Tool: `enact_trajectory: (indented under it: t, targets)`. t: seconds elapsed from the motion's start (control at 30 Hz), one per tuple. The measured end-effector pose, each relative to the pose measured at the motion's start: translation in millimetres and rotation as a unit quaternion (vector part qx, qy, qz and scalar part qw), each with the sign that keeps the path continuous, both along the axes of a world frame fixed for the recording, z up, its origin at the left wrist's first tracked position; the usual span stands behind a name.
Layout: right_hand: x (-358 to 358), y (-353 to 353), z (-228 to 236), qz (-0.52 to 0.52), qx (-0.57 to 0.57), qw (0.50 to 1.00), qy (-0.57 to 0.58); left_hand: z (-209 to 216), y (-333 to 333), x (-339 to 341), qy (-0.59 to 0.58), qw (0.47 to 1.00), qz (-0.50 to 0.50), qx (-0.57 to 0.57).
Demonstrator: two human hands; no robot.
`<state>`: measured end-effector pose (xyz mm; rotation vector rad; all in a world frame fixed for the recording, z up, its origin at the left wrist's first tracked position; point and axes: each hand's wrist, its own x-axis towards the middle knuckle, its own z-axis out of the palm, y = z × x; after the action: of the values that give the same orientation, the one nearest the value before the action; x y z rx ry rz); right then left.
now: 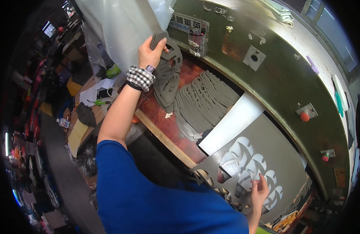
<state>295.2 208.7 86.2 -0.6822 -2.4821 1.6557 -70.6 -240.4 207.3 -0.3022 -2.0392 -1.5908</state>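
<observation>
My left hand (150, 51), with a checked band at its wrist, is closed around the end of grey foam cut-outs (173, 54), which have openings through them. It holds them above a loose pile of similar cut-outs (164, 87). Beside that pile, a long leaning row of stacked grey cut-outs (203, 101) covers much of the red-brown board. On the right, my right hand (259, 192) is over a grey foam sheet (265, 134) with curved shapes cut out of it. Its thumb and fingers look apart, and I see nothing between them.
A white slab (236, 121) lies between the stacked row and the sheet. Along the far side runs a green machine beam (226, 39) with a red button (304, 116) and a pen holder (197, 41). Clear plastic sheeting (117, 31) hangs at left, above a cluttered side table (92, 128).
</observation>
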Motion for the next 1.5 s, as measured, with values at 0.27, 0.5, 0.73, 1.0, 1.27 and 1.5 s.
enact_trajectory:
  t: [0.27, 0.5, 0.73, 1.0, 1.27, 1.5]
  targets:
    - [-6.0, 5.8, 1.8, -0.019, 0.018, 0.999, -0.038, -91.4, -30.0, -24.9, 0.261, 0.818, -0.121, -0.498]
    - [19.2, 43.9, -14.2, -0.022, 0.043, 0.999, -0.013, -152.6, -53.0, 27.2, 0.130, 0.819, -0.156, -0.536]
    - [70.0, 93.9, -33.9, -0.236, 0.161, 0.958, 0.001, -129.4, 80.7, 95.7, 0.164, 0.859, -0.195, -0.444]
    - [88.7, 128.5, -39.6, -0.199, 0.475, 0.857, -0.004, -175.5, 303.7, 133.3, 0.053, 0.822, -0.303, -0.479]
    - [229.9, 229.1, -105.6, -0.385, 0.518, 0.735, -0.208, -170.7, 235.0, 190.8, -0.053, 0.790, -0.170, -0.587]
    - [252.2, 271.0, -132.6, -0.445, 0.468, 0.751, -0.138, -174.7, 204.2, 220.6, -0.069, 0.816, -0.138, -0.556]
